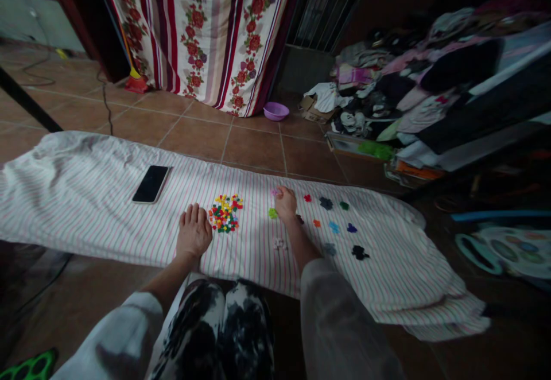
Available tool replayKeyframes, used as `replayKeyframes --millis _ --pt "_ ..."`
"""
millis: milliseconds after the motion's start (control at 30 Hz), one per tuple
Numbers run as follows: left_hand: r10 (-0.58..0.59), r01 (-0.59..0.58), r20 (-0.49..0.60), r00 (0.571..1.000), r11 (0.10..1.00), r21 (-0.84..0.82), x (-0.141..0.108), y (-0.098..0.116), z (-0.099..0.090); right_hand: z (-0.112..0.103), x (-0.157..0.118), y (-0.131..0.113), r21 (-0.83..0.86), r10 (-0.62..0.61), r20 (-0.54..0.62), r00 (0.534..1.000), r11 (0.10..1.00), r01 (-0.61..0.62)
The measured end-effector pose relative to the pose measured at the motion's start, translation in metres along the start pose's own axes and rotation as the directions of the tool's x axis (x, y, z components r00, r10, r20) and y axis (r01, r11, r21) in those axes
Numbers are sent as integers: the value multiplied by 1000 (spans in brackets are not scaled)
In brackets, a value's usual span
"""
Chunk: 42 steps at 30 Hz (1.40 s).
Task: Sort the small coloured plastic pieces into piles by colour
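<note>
My left hand (pixel 194 231) lies flat on the striped cloth, fingers stretched out, just left of a mixed pile of small coloured pieces (pixel 225 213). My right hand (pixel 286 202) is closed over the cloth at a small group of pink pieces (pixel 275 192); whatever its fingertips hold is hidden. Close below it sits a light green group (pixel 272 213), with a pale group (pixel 279 243) nearer me. A dark group (pixel 300 219) is partly covered by my right wrist. Farther right lie red (pixel 307 198), orange (pixel 317 223), light blue (pixel 334 227) and black (pixel 360 252) groups.
A phone (pixel 151 184) rests on the striped cloth (pixel 107 196) at the left. Beyond the cloth, a purple basin (pixel 276 111) stands on the tiled floor near a flowered curtain (pixel 198 35). Clothes are heaped (pixel 413 76) at the right.
</note>
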<state>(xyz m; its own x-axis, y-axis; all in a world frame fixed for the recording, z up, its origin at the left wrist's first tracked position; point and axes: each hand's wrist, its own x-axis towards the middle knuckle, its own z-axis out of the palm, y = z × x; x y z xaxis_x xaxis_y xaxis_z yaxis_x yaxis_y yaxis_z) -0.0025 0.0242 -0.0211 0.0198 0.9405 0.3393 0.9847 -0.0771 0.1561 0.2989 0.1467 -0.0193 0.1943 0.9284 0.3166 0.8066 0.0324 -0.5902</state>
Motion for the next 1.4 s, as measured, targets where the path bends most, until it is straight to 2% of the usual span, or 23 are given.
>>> replayKeyframes --millis 100,167,267,333,533,1100,1267,1400 --pt "-4 4 1 1000 1000 -7 0 0 0 2 -15 -22 23 -32 20 999 999 32" --pt "-8 8 1 1000 1000 -10 1 0 0 6 -29 -39 102 -119 115 986 989 108" --pt "-16 16 2 1000 1000 -19 1 1 -1 15 -51 -60 236 -297 280 913 943 234" --pt "-19 19 3 1000 1000 -23 1 1 -1 21 -63 -69 264 -370 342 864 920 289" --pt "-26 26 3 1000 999 -20 1 2 -3 28 -73 -82 211 -419 442 793 908 362" --pt "-31 31 3 1000 999 -32 0 1 -1 24 -65 -93 96 -357 550 755 925 367" --pt "-33 33 15 999 999 -33 1 0 0 25 -64 -94 125 -333 541 772 940 318" --pt "-24 24 9 1000 1000 -16 0 1 -1 27 -65 -89 192 -360 484 798 933 305"
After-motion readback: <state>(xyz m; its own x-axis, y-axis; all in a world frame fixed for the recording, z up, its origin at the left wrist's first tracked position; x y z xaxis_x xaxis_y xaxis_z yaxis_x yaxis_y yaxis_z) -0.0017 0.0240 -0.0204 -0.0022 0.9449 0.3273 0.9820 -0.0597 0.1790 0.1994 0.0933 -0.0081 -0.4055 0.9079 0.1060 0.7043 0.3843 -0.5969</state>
